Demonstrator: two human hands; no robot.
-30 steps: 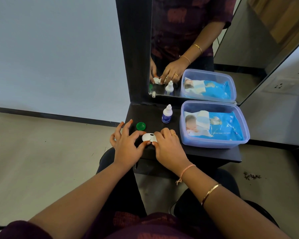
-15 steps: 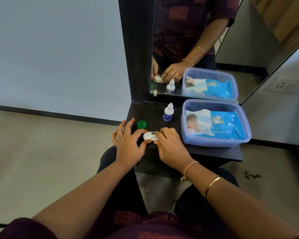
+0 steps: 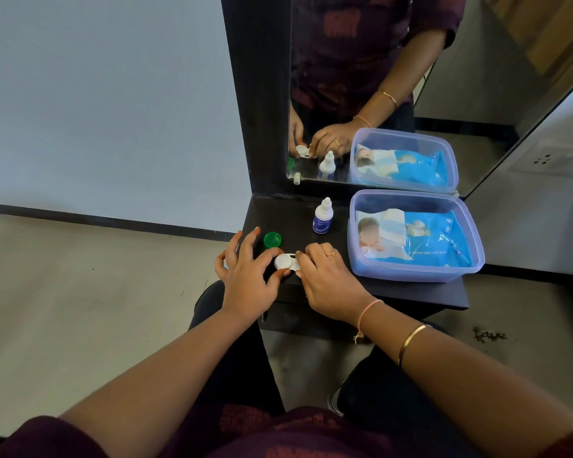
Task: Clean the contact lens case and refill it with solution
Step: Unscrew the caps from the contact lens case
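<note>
While the left hand (image 3: 245, 279) pinches the lens case (image 3: 286, 262) at 9 o'clock, the right hand (image 3: 328, 279) grips it at 3 o'clock.

A small black shelf (image 3: 295, 219) juts out below a mirror (image 3: 377, 61), and four things sit directly on it. Near its front left edge lies the white contact lens case (image 3: 286, 262), with a green cap (image 3: 272, 239) just behind it. A small white solution bottle (image 3: 322, 217) stands upright farther back, and a translucent blue plastic tub (image 3: 411, 274) fills the right side
</note>
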